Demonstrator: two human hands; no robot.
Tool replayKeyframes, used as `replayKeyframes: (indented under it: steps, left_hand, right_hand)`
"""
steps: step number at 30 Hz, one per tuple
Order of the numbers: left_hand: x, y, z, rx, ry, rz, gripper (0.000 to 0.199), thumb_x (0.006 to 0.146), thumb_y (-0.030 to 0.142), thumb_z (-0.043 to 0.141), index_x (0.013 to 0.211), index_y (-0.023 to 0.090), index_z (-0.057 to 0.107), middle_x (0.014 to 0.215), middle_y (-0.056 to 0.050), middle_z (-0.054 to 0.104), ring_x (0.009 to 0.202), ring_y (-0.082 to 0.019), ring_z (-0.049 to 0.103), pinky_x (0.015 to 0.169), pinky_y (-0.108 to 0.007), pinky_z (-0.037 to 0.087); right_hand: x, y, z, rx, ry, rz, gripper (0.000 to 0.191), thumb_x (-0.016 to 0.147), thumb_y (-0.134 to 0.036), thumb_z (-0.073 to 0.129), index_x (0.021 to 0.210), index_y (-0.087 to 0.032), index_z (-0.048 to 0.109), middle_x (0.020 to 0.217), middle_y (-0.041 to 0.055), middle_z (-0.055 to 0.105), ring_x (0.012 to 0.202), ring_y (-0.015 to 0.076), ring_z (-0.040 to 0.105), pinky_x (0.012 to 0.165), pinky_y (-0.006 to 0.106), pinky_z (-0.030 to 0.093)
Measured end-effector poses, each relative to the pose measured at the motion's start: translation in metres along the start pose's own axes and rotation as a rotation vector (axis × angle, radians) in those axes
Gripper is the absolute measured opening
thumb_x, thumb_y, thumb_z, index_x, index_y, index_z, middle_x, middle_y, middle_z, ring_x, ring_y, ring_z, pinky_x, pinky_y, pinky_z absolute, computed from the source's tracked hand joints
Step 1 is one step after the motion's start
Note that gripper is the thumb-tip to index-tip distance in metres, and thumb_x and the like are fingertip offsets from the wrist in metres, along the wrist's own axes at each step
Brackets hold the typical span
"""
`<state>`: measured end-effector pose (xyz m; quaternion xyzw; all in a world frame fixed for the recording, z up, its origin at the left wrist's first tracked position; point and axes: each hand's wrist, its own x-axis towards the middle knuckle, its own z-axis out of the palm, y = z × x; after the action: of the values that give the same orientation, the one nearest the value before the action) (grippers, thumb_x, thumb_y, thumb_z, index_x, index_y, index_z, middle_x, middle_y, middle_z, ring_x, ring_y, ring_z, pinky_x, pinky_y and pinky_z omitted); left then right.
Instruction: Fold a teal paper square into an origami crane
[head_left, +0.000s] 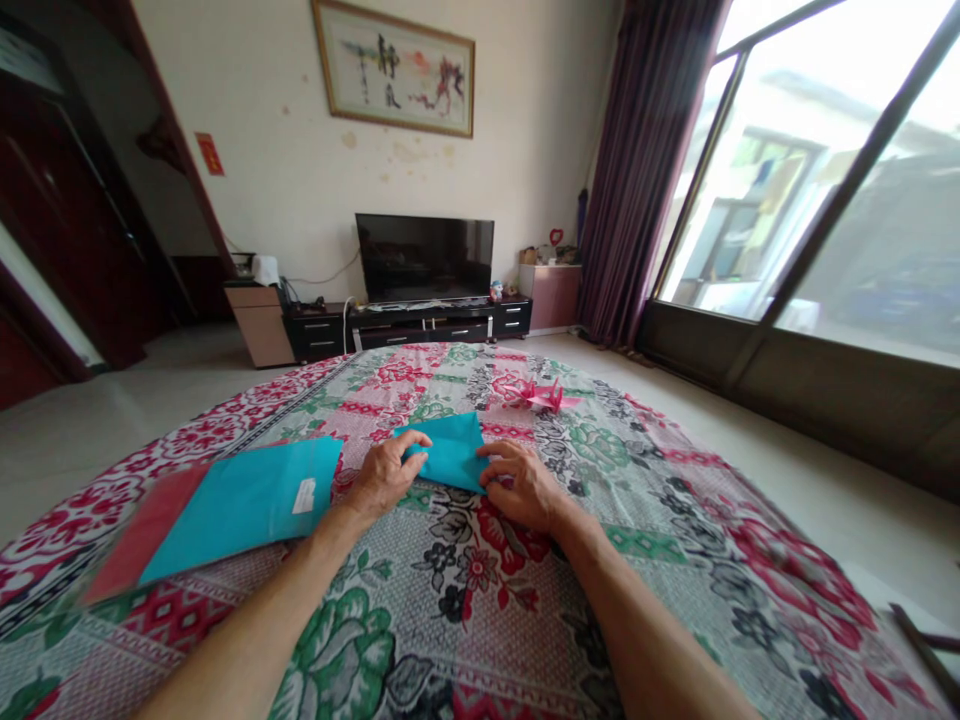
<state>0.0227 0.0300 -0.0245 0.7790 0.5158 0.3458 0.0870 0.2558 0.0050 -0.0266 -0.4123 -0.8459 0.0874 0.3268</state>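
Note:
A folded sheet of blue paper (452,450) lies on the patterned tablecloth (480,590) in front of me. My left hand (386,468) is at its left edge, with thumb and fingers closed on the paper. At the right edge, my right hand (523,484) has its bent fingertips on the paper; its fingers are partly spread. To the left of my left hand rests a clear plastic pack of blue paper (247,500) with a white label and a red part at its left end. Pink folded paper pieces (551,397) stand beyond my right hand.
The cloth-covered table has a rounded far edge. Across the floor stand a low black cabinet (450,325) and a television (425,257). A purple curtain (634,180) and large window are on the right. A dark frame (919,635) shows at the lower right.

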Motion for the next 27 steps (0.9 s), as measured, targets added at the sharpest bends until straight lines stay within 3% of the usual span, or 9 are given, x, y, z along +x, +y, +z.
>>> replayKeyframes:
  steps: [3, 8, 15, 27]
  left_hand:
    - [0.001, -0.009, 0.001, 0.076, 0.051, 0.055, 0.018, 0.079, 0.022, 0.049, 0.084, 0.021, 0.067, 0.086, -0.002, 0.070, 0.082, -0.016, 0.063, 0.078, -0.028, 0.048]
    - [0.003, -0.024, 0.000, 0.237, 0.108, 0.070, 0.024, 0.079, 0.021, 0.047, 0.085, 0.021, 0.070, 0.083, -0.004, 0.069, 0.084, -0.020, 0.061, 0.082, -0.032, 0.047]
    - [0.004, -0.038, -0.001, 0.218, 0.133, 0.061, 0.026, 0.073, 0.016, 0.047, 0.078, 0.023, 0.071, 0.083, -0.003, 0.070, 0.083, -0.019, 0.062, 0.083, -0.033, 0.047]
    - [0.005, -0.044, -0.009, 0.127, 0.047, 0.012, 0.024, 0.072, 0.017, 0.050, 0.082, 0.022, 0.071, 0.087, -0.002, 0.070, 0.084, -0.017, 0.063, 0.082, -0.029, 0.048]
  right_hand:
    - [0.003, -0.013, 0.006, -0.015, 0.014, -0.086, 0.019, 0.066, -0.008, 0.055, 0.068, -0.022, 0.068, 0.100, 0.0015, 0.067, 0.097, 0.0196, 0.056, 0.092, 0.041, 0.037]
    - [0.005, -0.037, 0.017, -0.002, -0.037, -0.190, 0.016, 0.071, -0.010, 0.054, 0.068, -0.021, 0.065, 0.083, 0.0007, 0.068, 0.083, 0.0162, 0.058, 0.086, 0.037, 0.038]
    - [0.008, -0.055, 0.027, 0.097, -0.030, -0.257, 0.017, 0.074, -0.008, 0.050, 0.069, -0.018, 0.062, 0.083, 0.0046, 0.067, 0.079, 0.0141, 0.060, 0.077, 0.027, 0.044]
    - [0.003, -0.060, 0.030, 0.115, -0.037, -0.278, 0.012, 0.072, -0.010, 0.054, 0.067, -0.019, 0.061, 0.084, 0.0035, 0.066, 0.079, 0.0141, 0.060, 0.078, 0.026, 0.046]
